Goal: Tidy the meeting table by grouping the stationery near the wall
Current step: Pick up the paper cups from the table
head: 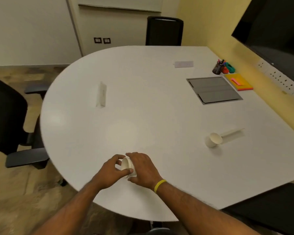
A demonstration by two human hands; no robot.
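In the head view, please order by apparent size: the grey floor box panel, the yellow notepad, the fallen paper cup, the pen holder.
1. Grey panel
2. Yellow notepad
3. Fallen paper cup and pen holder: about alike; the cup lies nearer the camera, so unranked.

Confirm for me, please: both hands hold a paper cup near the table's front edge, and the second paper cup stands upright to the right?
Not quite. The head view shows the second paper cup lying on its side, not upright. The rest holds: left hand and right hand hold a paper cup.
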